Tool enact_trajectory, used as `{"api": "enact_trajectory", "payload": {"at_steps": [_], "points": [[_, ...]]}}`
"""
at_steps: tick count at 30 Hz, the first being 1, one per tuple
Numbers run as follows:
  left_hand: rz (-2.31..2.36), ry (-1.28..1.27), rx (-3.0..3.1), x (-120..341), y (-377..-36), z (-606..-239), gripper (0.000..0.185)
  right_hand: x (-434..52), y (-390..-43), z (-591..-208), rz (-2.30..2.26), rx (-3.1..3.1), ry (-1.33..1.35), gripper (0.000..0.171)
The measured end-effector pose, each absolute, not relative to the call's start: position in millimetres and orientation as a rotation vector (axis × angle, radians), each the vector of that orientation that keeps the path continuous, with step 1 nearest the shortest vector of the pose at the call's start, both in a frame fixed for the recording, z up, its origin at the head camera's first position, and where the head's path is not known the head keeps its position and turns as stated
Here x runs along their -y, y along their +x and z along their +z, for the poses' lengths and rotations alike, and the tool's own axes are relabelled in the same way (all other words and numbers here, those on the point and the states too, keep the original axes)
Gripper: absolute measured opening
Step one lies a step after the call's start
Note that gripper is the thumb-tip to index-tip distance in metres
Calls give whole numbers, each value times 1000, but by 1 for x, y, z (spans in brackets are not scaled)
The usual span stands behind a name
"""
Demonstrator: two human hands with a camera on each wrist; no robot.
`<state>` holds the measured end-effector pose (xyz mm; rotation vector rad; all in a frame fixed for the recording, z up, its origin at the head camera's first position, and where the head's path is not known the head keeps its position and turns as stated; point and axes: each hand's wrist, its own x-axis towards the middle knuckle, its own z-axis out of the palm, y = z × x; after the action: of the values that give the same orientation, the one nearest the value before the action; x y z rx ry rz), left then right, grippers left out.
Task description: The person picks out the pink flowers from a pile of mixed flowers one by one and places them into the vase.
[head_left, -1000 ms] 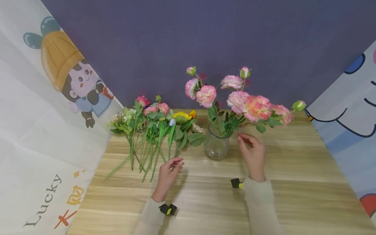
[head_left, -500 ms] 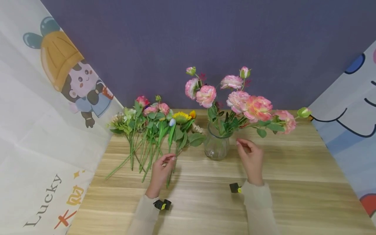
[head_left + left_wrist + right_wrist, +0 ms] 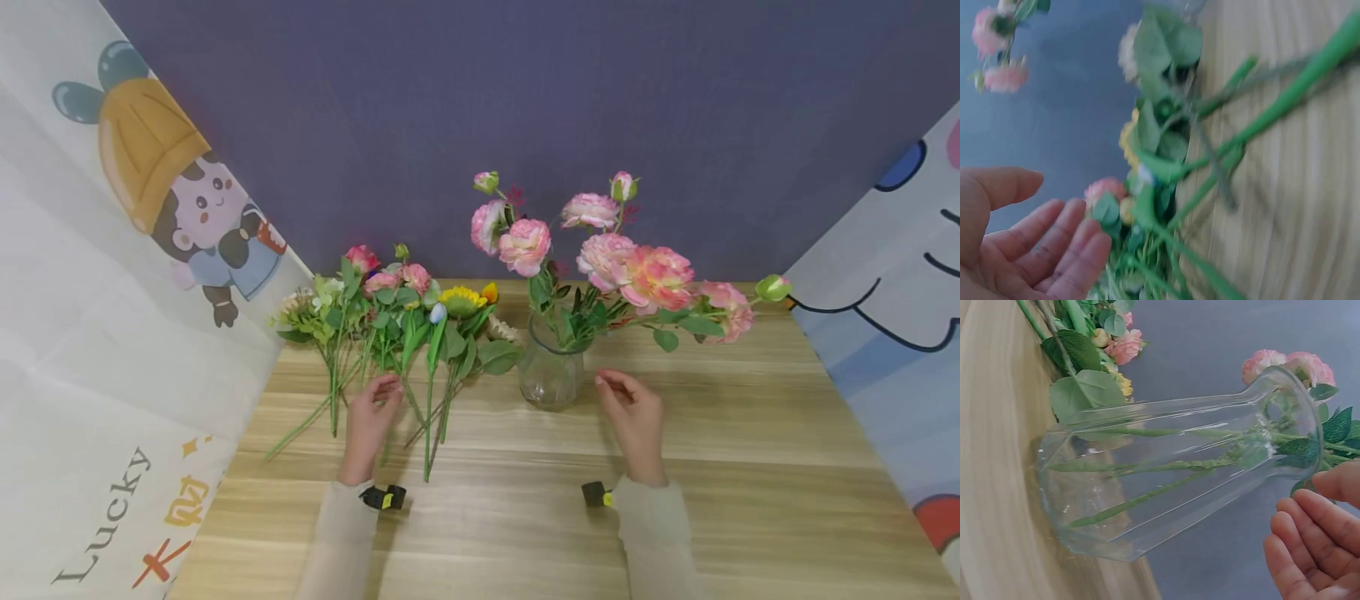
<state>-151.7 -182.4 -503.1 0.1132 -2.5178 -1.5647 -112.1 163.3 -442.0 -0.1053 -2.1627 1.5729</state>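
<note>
Lying flat: green-stemmed flowers (image 3: pixel 390 333) | left hand (image 3: pixel 370 421) touching stems

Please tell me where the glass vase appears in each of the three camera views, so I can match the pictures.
Head: the glass vase stands upright at centre of the table, between both hands.
Left wrist: only a sliver of glass at the top edge, too blurred to be sure.
Right wrist: the vase fills the middle, lying sideways in the picture, mouth to the right.
Shared landmark: the yellow sunflower among the loose stems.

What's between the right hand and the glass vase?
Only bare table. In the head view, the right hand hovers apart from the vase, with nothing between.
</note>
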Motion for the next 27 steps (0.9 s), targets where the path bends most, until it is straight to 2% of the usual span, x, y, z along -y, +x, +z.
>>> {"api": "enact_trajectory", "payload": {"at_steps": [6, 16, 27], "points": [[-1614, 200, 2514, 205, -161, -507, 32, -162, -109, -446, 1601, 2187, -152, 14], [-1328, 300, 2584, 224, -165, -520, 40, -162, -109, -452, 1592, 2156, -102, 11], [-1086, 323, 2544, 234, -172, -530, 31, -161, -105, -456, 1624, 2166, -140, 11]]}}
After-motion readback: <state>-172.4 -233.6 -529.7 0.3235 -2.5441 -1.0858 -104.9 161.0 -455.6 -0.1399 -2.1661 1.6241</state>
